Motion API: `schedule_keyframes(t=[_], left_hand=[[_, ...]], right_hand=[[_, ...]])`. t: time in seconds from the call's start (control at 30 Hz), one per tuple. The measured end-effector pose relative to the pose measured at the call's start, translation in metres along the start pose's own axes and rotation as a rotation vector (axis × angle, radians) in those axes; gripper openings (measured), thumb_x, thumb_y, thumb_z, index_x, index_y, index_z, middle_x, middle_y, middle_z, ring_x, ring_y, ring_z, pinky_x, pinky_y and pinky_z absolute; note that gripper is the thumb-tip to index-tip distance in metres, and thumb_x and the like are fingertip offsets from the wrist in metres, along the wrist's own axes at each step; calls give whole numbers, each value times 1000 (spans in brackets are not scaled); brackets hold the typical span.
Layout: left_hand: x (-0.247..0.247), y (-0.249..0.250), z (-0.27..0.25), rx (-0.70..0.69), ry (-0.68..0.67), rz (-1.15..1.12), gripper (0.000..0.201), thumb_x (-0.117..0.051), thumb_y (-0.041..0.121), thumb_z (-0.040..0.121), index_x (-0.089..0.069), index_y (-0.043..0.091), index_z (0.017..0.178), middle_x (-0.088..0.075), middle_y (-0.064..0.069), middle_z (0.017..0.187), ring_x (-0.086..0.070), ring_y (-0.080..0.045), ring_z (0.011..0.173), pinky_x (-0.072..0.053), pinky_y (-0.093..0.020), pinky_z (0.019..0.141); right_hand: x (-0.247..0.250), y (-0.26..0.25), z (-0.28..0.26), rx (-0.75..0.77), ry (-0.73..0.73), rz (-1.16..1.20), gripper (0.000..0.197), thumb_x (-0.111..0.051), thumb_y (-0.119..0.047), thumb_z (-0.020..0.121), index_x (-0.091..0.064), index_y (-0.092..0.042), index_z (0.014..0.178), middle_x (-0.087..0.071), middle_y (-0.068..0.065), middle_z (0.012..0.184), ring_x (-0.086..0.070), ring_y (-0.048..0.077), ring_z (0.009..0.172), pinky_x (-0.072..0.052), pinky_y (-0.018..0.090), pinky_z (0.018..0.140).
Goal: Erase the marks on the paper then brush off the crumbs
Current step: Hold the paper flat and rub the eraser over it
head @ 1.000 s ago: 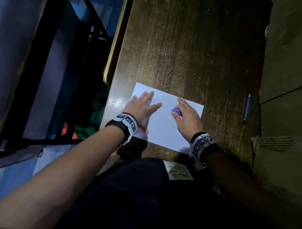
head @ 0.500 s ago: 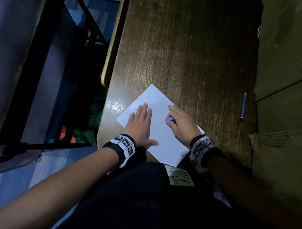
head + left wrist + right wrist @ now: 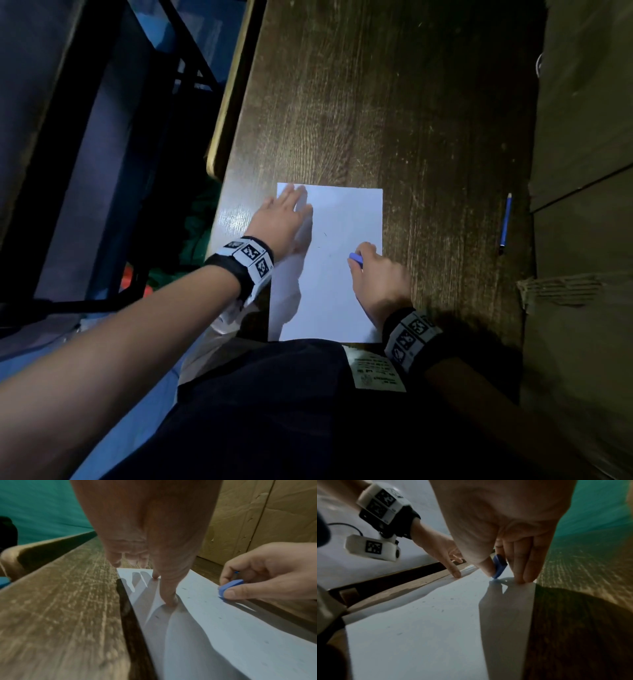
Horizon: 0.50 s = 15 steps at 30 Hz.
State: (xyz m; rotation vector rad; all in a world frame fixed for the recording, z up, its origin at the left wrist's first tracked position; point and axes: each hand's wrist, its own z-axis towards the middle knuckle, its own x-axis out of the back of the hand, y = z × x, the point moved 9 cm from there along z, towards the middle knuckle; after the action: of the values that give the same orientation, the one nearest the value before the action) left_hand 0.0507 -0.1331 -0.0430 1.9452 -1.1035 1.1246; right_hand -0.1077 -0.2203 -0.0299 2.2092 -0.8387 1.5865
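currently, by item:
paper (image 3: 337, 274): white sheet flat on the wooden desk (image 3: 394, 102), at its near edge.
left hand (image 3: 284, 219): fingers straight and close together, tips pressed on the sheet's far left corner.
right hand (image 3: 376, 274): thumb and fingers pinching a blue eraser (image 3: 355, 258), which touches the sheet near its right edge.
crumbs (image 3: 442, 610): small dark specks scattered mid-sheet.
pen (image 3: 505, 219): blue, on the desk, well right of the sheet.

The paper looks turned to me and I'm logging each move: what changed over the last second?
The paper was rotated from lying slantwise to nearly square with the table edge. The left hand slid along to its far left corner, fingers flat on the sheet. The right hand still pinches the blue eraser against the paper, near its right edge. The pen stayed put.
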Motion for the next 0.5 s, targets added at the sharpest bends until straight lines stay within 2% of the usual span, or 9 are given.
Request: schedule_keyframes(t=[0.03, 0.07, 0.13, 0.2, 0.27, 0.3, 0.37, 0.5], left_hand=[[-5, 7, -3, -16, -15, -28, 88, -75, 41, 89, -25, 14, 155, -3, -15, 168, -6, -32, 156, -26, -45, 118], [-13, 14, -8, -18, -45, -69, 101, -76, 54, 84, -20, 12, 157, 1, -16, 168, -5, -32, 155, -26, -47, 118], [-28, 23, -16, 2, -106, -108, 135, -73, 79, 68, -2, 11, 161, 14, -15, 168, 6, -34, 156, -17, -53, 122], [-38, 24, -19, 24, -121, -90, 151, -72, 87, 58, 10, 15, 161, 25, -14, 166, 17, -33, 155, -8, -56, 125], [-37, 22, -13, 28, -128, -96, 155, -76, 85, 53, 13, 17, 161, 27, -14, 166, 19, -33, 155, -6, -57, 124], [-33, 21, -9, 22, -131, -91, 156, -79, 83, 51, 11, 18, 161, 25, -14, 167, 16, -33, 155, -7, -57, 124], [-21, 19, 1, 16, -126, -65, 157, -87, 75, 48, 6, 18, 161, 20, -14, 168, 11, -34, 156, -11, -57, 123], [-6, 21, 15, -71, -121, -3, 152, -94, 65, 47, -5, 18, 161, 9, -13, 169, 3, -32, 157, -21, -54, 122]], right_hand=[[1, -1, 0, 3, -12, -11, 25, -42, -37, 103, -52, -15, 109, -66, 7, 91, -66, 33, 73, -42, 32, 56], [1, 0, 0, 2, -23, -3, 24, -43, -36, 102, -54, -15, 107, -67, 7, 88, -65, 34, 74, -40, 32, 57], [4, 2, 3, 9, -3, 86, 20, -47, -35, 99, -57, -17, 101, -66, 6, 80, -63, 32, 71, -39, 31, 56], [4, 6, 8, 46, 19, 286, 15, -53, -30, 95, -60, -18, 90, -62, 2, 74, -58, 24, 66, -41, 30, 56], [3, 3, 15, 145, 5, 499, 11, -60, -23, 92, -62, -18, 83, -58, -2, 75, -54, 14, 68, -44, 29, 61], [3, 1, 20, 192, 0, 547, 10, -63, -20, 90, -64, -16, 81, -57, -3, 77, -53, 10, 69, -43, 24, 65], [4, 2, 38, 214, 18, 584, 10, -67, -17, 87, -66, -12, 78, -58, 0, 81, -55, 9, 72, -44, 19, 70], [17, 9, 77, 145, 134, 558, 7, -65, -13, 86, -71, -11, 84, -62, 5, 86, -60, 17, 75, -51, 31, 74]])
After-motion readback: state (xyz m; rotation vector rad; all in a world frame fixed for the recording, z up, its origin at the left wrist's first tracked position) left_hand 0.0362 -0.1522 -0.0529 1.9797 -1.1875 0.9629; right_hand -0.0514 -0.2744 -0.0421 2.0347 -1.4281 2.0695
